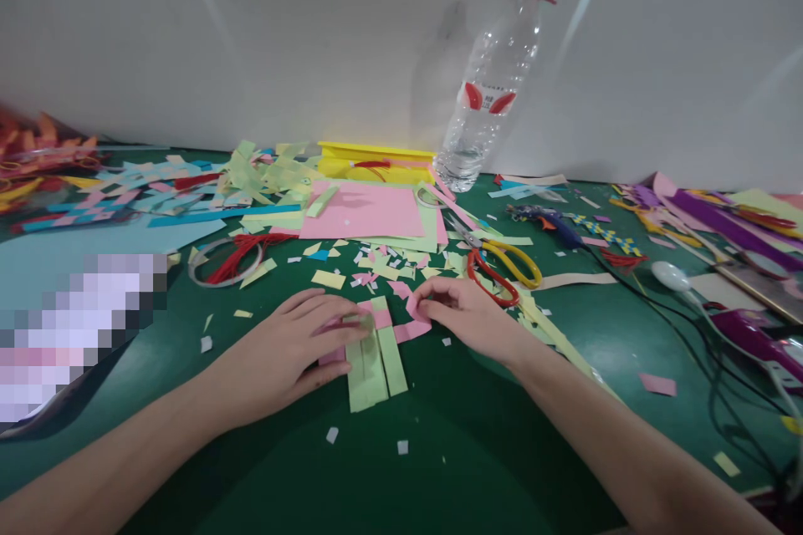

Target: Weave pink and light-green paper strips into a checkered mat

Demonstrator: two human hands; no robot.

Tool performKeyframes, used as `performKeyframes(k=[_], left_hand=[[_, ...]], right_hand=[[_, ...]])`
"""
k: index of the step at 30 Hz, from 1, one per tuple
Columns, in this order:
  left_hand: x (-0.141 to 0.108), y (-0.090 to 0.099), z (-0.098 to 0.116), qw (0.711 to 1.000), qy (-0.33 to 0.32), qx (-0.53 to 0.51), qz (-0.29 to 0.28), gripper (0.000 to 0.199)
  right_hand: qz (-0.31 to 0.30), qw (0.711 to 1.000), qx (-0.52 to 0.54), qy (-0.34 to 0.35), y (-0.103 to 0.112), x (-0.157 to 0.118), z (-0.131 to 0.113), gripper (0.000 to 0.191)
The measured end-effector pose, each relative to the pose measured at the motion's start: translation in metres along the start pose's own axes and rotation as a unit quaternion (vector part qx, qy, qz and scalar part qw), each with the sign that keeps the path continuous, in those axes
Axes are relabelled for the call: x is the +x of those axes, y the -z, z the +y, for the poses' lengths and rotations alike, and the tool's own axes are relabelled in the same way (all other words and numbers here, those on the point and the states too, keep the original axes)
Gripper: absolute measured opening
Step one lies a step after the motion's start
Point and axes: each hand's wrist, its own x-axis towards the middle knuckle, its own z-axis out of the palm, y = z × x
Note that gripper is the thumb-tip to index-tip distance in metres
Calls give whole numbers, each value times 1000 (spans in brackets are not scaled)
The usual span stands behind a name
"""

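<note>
My left hand (307, 334) lies over a small piece of woven paper strips, fingers stretched and thumb apart, touching its left side. Light green strips (367, 372) run towards me in this weave, crossed by pink ones partly hidden under the fingers. To the right, my right hand (461, 313) pinches a pink paper strip (414, 330) that bends up from the weave's right edge. Just beyond that hand lie scissors (495, 259) with one red and one yellow handle.
Paper scraps are scattered over the green table (502, 451). Pink paper sheets (364, 213) lie behind, near a tape roll (217, 262) with red cord. A plastic bottle (483, 92) leans at the wall. A blue glue gun (555, 226) and its cable lie right.
</note>
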Motion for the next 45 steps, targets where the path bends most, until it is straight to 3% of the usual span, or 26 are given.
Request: performKeyframes(k=[9, 17, 23, 39, 45], left_hand=[[-1, -3, 1, 1000, -9, 15, 13, 27], [-2, -5, -1, 1000, -16, 24, -12, 40], [-1, -5, -1, 999, -39, 28, -1, 38], [-1, -6, 2, 999, -33, 34, -6, 42], [3, -6, 15, 999, -14, 15, 38, 30]], right_hand=[[3, 1000, -19, 24, -3, -4, -1, 13], [-29, 992, -108, 58, 4, -2, 1, 16], [-23, 991, -117, 66, 9, -1, 2, 15], [-48, 988, -135, 51, 7, -3, 1, 18], [-44, 990, -128, 47, 8, -2, -1, 14]])
